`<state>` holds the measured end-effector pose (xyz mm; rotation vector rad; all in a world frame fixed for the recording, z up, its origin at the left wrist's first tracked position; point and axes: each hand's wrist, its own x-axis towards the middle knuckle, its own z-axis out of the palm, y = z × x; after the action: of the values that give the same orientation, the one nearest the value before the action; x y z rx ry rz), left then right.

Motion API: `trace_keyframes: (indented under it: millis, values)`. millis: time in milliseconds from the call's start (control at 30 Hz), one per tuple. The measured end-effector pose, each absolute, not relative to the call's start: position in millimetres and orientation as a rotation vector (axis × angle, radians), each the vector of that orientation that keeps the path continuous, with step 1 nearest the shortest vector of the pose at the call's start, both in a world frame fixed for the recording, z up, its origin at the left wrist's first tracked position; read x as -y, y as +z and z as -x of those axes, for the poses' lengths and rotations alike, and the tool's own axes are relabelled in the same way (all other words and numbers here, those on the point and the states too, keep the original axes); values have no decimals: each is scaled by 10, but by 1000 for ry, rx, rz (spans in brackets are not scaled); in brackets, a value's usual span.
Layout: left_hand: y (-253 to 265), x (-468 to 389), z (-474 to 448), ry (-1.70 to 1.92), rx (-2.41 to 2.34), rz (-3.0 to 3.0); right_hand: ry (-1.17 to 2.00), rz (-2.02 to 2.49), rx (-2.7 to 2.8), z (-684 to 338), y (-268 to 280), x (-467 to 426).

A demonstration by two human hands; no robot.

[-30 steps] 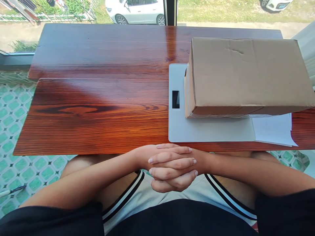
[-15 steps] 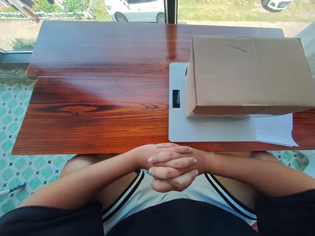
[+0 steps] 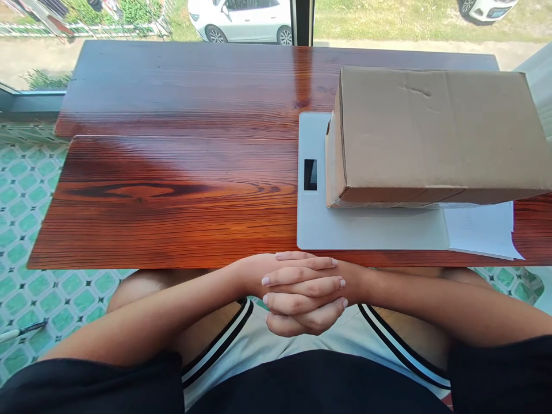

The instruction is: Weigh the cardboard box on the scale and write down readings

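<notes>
My left hand (image 3: pixel 271 269) and my right hand (image 3: pixel 347 273) are clasped together, their fingers laced through each other. They rest over my lap, right at the front edge of the wooden table (image 3: pixel 142 230). No object shows in either hand; the palms are hidden. Just beyond them lies a pale flat scale (image 3: pixel 371 230) with a small dark display (image 3: pixel 310 175) on its left side. A closed brown cardboard box (image 3: pixel 435 132) sits on the scale and covers much of it.
White paper sheets (image 3: pixel 483 230) stick out from under the box at the right, by the table's front edge. A dark window post (image 3: pixel 302 23) stands behind the table. A pen-like stick (image 3: pixel 21 332) shows at the far left, above the green tiled floor (image 3: pixel 64 299).
The view has shifted very slightly, so the table and box appear a little lower and further right. My hands stay clasped in the same place.
</notes>
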<state>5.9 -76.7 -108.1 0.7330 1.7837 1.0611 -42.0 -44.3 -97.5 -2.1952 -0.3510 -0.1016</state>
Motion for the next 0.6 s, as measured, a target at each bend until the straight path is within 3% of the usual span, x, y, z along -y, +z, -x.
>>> trace_keyframes:
  millis: [133,333,600]
  values:
    - [-1045,779,-184,1029,-1938,-642,-162,2142,253,438,-984,336]
    - [-925,636,-451,954,-2180,-566,184,2126,501,399,-1100,767]
    - [-973,642,-332,927,-2208,-660,-21,2628,383,366,-1046,890]
